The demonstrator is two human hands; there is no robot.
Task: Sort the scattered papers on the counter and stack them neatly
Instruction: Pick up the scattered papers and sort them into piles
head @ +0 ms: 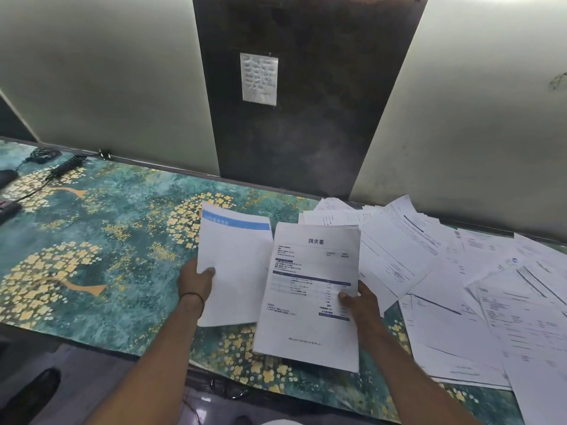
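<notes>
Over floral counter [122,240], left hand [194,282] pinches blue-banded paper [233,259], right hand [360,305] pinches invoice stack [306,326].

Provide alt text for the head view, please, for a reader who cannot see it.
A person's left hand holds a blue-headed sheet and the right hand grips a printed stack above a teal, gold-flowered counter. More papers lie scattered at the right.

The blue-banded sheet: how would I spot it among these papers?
On the teal, gold-flowered counter, loose papers lie scattered at the right. Over its middle, the left hand holds a sheet by its edge. Unlike the printed bundle beside it, it is nearly blank, with a blue band across its top.
</notes>
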